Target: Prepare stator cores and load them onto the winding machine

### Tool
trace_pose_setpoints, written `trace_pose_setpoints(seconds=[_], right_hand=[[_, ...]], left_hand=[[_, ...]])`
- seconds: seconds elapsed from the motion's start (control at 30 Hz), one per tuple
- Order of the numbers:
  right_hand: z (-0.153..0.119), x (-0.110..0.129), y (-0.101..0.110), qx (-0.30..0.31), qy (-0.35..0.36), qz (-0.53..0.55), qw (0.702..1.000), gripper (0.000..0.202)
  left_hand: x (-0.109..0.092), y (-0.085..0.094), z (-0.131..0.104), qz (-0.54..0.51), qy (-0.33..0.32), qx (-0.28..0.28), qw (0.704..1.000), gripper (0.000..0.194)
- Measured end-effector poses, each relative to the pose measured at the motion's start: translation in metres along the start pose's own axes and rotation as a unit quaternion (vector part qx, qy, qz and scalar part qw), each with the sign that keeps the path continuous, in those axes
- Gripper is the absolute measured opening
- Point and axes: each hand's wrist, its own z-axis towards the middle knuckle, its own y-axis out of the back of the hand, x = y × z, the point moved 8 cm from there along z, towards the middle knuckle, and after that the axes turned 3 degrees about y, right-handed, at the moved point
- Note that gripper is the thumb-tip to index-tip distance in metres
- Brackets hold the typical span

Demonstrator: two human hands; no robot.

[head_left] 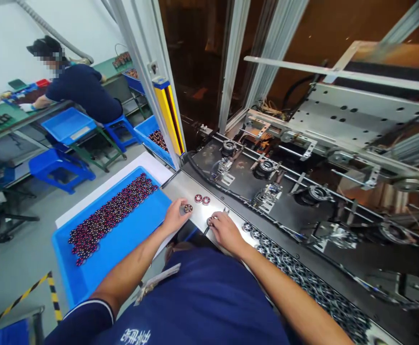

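My left hand (175, 216) is closed around a small round metal part with a copper-toned, segmented face (188, 208), above the near edge of the steel ledge (175, 187). Two similar round parts with red faces (202, 199) lie side by side on the ledge, just beyond my hands. Further right, my right hand (226, 231) is closed with its fingertips pinched on another small round part (210, 221), mostly covered by the fingers. Many silver-and-black round parts (288, 268) sit packed in rows along the ledge, right of my right hand.
A blue tray (123, 249) with many red-and-black round parts stands to the left. Behind the ledge is a machine bed (245, 167) with fixtures and rods. A yellow-and-black sensor bar (169, 115) is on the frame post. A co-worker (83, 88) sits at a green bench.
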Motion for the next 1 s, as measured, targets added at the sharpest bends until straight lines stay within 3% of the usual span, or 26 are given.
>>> trace_pose_setpoints(seconds=[0.1,0.23,0.3,0.4,0.5,0.6,0.73,0.83,1.0], right_hand=[[0.033,0.0,-0.036,0.028,0.001,-0.046,0.999,0.024],[0.046,-0.004,-0.052,0.026,-0.021,-0.095,0.995,0.028],[0.034,-0.007,-0.045,0.013,-0.028,-0.113,0.993,0.03],[-0.007,-0.022,-0.012,-0.023,-0.054,-0.142,0.988,0.031],[-0.057,-0.047,0.027,-0.055,-0.102,-0.178,0.977,0.027],[-0.09,-0.064,0.043,-0.051,-0.125,-0.2,0.97,0.024],[-0.097,-0.062,0.036,-0.008,-0.113,-0.202,0.973,0.022],[-0.09,-0.057,0.033,0.024,-0.097,-0.192,0.976,0.03],[-0.077,-0.056,0.034,0.076,-0.031,-0.156,0.984,0.023]], left_hand=[[0.025,-0.022,-0.006,0.023,0.025,0.003,0.999,0.03],[0.034,-0.044,0.005,0.024,0.038,-0.005,0.999,0.034],[0.034,-0.047,0.011,0.014,0.037,-0.014,0.999,0.036],[0.032,-0.036,0.008,0.0,0.029,-0.041,0.999,0.041],[0.024,-0.016,-0.011,-0.012,0.018,-0.079,0.997,0.051],[0.009,-0.003,-0.031,-0.03,0.005,-0.094,0.995,0.052],[-0.022,-0.002,-0.043,-0.063,-0.02,-0.074,0.995,0.047],[-0.046,-0.006,-0.044,-0.094,-0.033,-0.039,0.994,0.033],[-0.061,-0.014,-0.049,-0.161,0.004,0.041,0.986,0.022]])
